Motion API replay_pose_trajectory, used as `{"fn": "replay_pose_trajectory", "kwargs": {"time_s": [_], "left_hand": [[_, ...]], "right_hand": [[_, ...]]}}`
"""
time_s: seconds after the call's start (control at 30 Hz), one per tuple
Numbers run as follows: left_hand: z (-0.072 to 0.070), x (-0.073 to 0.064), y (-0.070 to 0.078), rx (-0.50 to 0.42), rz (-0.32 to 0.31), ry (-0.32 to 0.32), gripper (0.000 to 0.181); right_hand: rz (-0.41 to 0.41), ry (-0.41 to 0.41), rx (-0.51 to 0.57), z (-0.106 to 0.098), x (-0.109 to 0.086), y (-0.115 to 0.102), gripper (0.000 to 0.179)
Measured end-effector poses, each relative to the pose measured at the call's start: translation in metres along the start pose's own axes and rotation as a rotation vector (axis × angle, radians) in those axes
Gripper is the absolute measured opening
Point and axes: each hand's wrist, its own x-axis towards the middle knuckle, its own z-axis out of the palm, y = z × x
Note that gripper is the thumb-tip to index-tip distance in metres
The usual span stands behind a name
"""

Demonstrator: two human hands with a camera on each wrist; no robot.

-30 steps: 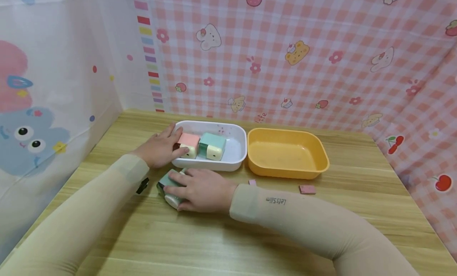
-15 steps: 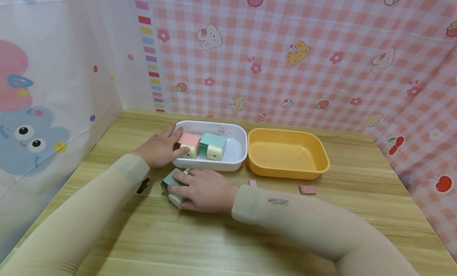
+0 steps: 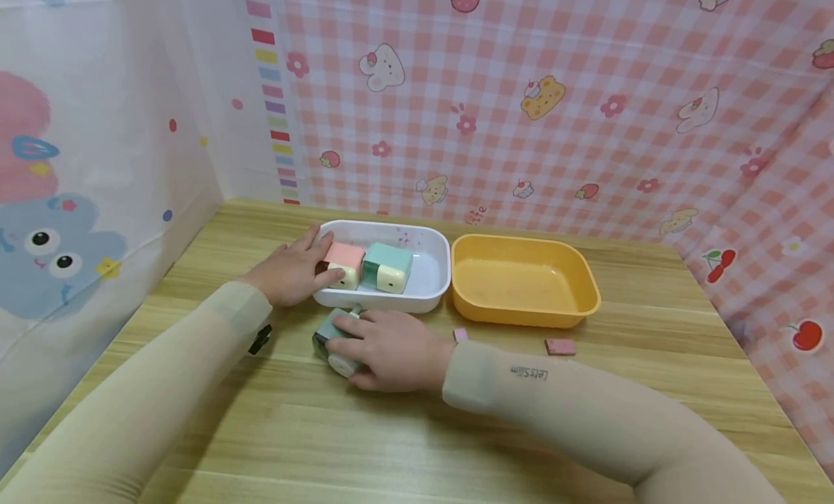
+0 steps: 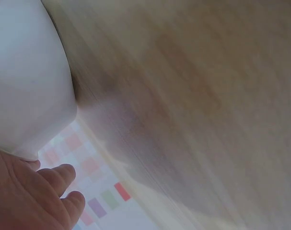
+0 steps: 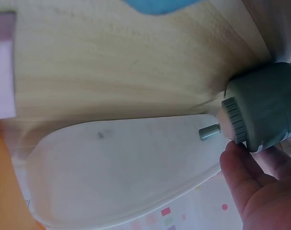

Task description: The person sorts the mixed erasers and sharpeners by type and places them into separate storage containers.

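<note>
In the head view my left hand (image 3: pixel 287 274) rests on the left end of a white tray (image 3: pixel 433 301), its thumb against a pink-and-cream pencil sharpener (image 3: pixel 347 255) inside. Beside that sits a teal-and-cream pencil sharpener (image 3: pixel 391 256). The left wrist view shows loosely bent fingers (image 4: pixel 56 179) at the tray's rim. My right hand (image 3: pixel 404 350) grips a grey-green pencil sharpener (image 3: pixel 328 328) on the wooden table, in front of the tray. Its crank handle (image 5: pixel 210 132) points towards the white tray in the right wrist view. My palm and fingers cover part of this sharpener.
A yellow-orange tray (image 3: pixel 524 317) stands right of the white one, apparently touching it. A small lilac piece (image 3: pixel 460 335) and a pink block (image 3: pixel 560 346) lie in front of it. A small black object (image 3: pixel 260 339) lies near my left sleeve. Printed curtains hang behind the table.
My right hand has moved right across the table, and the grey-green pencil sharpener has come along with it. My left hand and the trays stay where they were.
</note>
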Motion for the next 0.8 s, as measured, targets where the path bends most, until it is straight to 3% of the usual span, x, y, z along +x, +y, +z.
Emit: {"fn": "replay_pose_trajectory", "kwargs": {"time_s": [0.4,0.8], "left_hand": [[0.0,0.0,0.001,0.004,-0.007,-0.006,0.092],[-0.001,-0.001,0.003,0.002,-0.005,-0.006,0.094]], "right_hand": [[0.028,-0.016,0.035,-0.004,-0.01,-0.003,0.054],[-0.018,0.068,-0.012,-0.003,-0.024,-0.003,0.052]]}}
